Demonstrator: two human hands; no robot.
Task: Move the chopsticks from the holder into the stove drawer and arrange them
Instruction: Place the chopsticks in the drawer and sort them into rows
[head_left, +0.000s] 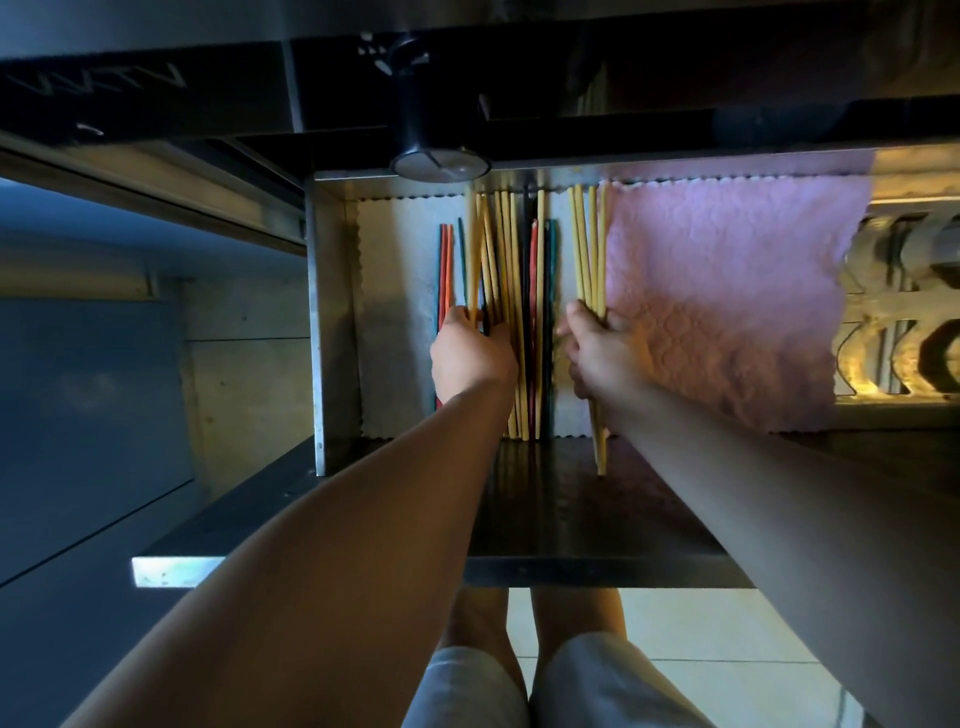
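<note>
Coloured and yellow chopsticks (519, 270) are laid lengthwise in the open stove drawer (332, 312), on a white liner (395, 270). A few yellow ones in the pile are clasped by the left hand (470, 358), its grip curled round them. A separate yellow bundle (587, 244) is clamped in the grip of the right hand (605, 353), just beside a pink cloth (727, 291).

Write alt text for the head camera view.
Two hands work in an open metal drawer: the left hand grips yellow chopsticks within a row of coloured chopsticks, and the right hand grips a separate yellow bundle beside a pink cloth.
</note>
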